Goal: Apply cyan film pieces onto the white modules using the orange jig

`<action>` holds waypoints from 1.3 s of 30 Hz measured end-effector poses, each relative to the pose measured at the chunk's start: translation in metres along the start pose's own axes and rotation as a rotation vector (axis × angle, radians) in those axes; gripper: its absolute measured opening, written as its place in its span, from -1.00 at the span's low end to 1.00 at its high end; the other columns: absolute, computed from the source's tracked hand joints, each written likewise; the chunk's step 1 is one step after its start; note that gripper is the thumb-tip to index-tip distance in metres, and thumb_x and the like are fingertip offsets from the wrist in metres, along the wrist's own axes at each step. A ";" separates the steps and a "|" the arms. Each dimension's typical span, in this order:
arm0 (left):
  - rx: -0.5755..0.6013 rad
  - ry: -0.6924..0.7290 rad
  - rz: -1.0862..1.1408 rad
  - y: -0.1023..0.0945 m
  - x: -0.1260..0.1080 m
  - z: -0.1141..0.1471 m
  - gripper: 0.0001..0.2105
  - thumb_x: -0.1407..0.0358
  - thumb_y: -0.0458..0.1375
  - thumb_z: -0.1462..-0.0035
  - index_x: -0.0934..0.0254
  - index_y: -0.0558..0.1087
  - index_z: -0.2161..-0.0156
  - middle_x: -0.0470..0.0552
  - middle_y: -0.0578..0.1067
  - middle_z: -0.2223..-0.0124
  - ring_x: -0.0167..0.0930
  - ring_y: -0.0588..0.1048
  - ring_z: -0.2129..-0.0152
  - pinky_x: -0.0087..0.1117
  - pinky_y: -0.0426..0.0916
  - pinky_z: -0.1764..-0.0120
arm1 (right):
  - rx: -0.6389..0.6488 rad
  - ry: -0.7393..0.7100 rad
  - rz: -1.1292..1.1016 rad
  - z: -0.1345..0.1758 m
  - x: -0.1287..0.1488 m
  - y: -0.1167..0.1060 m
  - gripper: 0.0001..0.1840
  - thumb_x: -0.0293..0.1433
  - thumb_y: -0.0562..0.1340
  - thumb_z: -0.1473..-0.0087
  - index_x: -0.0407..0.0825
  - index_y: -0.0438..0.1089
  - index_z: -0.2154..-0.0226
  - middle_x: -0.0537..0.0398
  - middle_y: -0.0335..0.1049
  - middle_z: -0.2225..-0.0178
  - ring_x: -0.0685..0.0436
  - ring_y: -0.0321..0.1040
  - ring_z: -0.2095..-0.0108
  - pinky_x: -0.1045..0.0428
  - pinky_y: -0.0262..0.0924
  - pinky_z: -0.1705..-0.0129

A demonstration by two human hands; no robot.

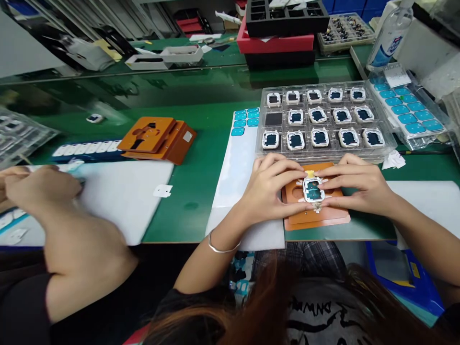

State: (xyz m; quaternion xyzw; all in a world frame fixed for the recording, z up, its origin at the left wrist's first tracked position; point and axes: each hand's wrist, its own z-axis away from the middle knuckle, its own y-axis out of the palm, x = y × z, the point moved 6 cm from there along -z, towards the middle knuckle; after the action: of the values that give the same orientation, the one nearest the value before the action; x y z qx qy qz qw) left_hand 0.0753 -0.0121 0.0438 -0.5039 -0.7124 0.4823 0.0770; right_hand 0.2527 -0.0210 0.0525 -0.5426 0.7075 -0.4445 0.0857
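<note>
A white, rounded-square watch case [313, 191] sits on an orange jig [302, 219] at the table's front edge, with dark teal showing inside its frame. My left hand [275, 188] grips the case's left side, thumb at the lower corner and fingers along the top left. From the right, my right hand [355, 184] pinches the same case between thumb and fingers. A small yellow tab [309, 174] sticks out above the case. Just behind my hands lies a clear plastic tray [259, 148] with rows of similar white cases.
A white sheet with blue stickers [230, 163] lies to my left. More blue stickers in plastic [413, 115] and a bottle [390, 38] stand right. Another orange jig [158, 139] is further left, near a co-worker's arm [79, 249]. Black and red boxes [276, 44] are stacked behind.
</note>
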 end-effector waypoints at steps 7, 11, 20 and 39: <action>0.023 -0.017 -0.013 0.002 -0.001 0.000 -0.54 -0.06 0.29 -0.04 0.21 0.50 0.05 0.04 0.57 0.07 -0.25 0.38 0.11 -0.16 0.21 0.04 | 0.021 0.030 -0.021 0.000 0.000 0.002 -0.83 -0.21 0.36 -0.11 0.08 0.56 0.26 0.02 0.59 0.14 -0.15 0.45 0.32 -0.10 0.31 0.30; 0.077 -0.029 -0.007 0.005 -0.002 -0.001 -0.57 -0.06 0.27 -0.06 0.21 0.49 0.10 0.04 0.56 0.06 -0.24 0.36 0.10 -0.16 0.19 0.04 | 0.030 0.032 -0.013 0.000 0.001 0.004 -0.83 -0.21 0.34 -0.12 0.05 0.55 0.30 0.00 0.58 0.14 -0.14 0.44 0.34 -0.09 0.31 0.30; 0.034 -0.087 0.228 0.009 0.001 -0.001 -0.59 0.00 0.29 -0.08 0.23 0.47 0.07 0.06 0.48 0.01 -0.27 0.32 0.05 -0.17 0.24 -0.04 | 0.043 -0.019 -0.017 -0.001 0.002 0.002 -0.80 -0.25 0.35 -0.11 -0.01 0.47 0.23 -0.05 0.56 0.16 -0.14 0.40 0.29 -0.07 0.29 0.26; -0.197 0.185 -0.076 0.002 -0.023 0.003 -0.49 0.03 0.13 -0.24 0.13 0.27 -0.24 0.13 0.37 -0.10 -0.19 0.19 -0.01 -0.09 0.16 -0.07 | -0.066 0.450 -0.869 0.010 -0.019 0.017 -0.46 -0.08 0.42 0.04 0.09 0.25 0.10 0.10 0.46 0.26 -0.13 0.48 0.26 -0.03 0.36 0.17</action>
State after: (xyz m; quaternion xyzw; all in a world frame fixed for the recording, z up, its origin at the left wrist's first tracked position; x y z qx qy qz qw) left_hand 0.0860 -0.0315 0.0492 -0.5239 -0.7648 0.3583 0.1109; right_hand 0.2544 -0.0101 0.0276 -0.6806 0.4302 -0.5228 -0.2800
